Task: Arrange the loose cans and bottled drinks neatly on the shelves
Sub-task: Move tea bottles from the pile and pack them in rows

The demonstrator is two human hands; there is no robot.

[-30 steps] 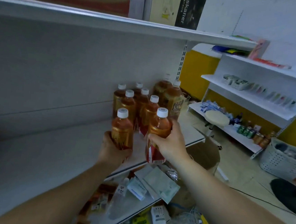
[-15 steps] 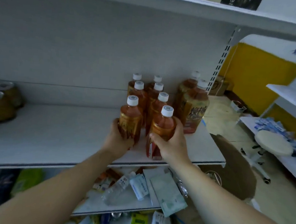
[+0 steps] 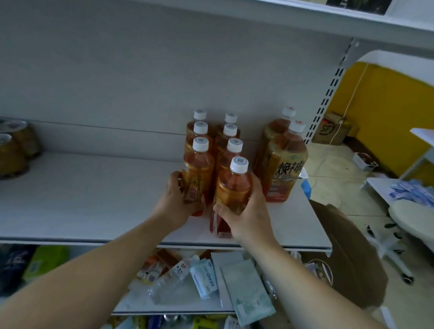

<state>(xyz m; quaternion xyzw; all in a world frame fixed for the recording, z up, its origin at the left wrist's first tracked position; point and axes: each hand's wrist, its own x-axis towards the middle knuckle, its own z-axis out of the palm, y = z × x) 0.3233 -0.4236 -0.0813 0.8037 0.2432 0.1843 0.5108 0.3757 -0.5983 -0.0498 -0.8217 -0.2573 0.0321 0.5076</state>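
On the white shelf (image 3: 88, 199), my left hand (image 3: 180, 203) and right hand (image 3: 248, 215) each grip an upright tea bottle (image 3: 197, 173), caps up, long axes vertical.

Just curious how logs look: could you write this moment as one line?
left hand: grips left bottle | right hand: grips right bottle | place: shelf, front of bottle rows

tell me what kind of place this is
Most likely a small shop, perhaps mid-restock: white shelving on a slotted upright, matching tea bottles lined in rows, cans grouped at the left, and packaged goods heaped on the shelf below.
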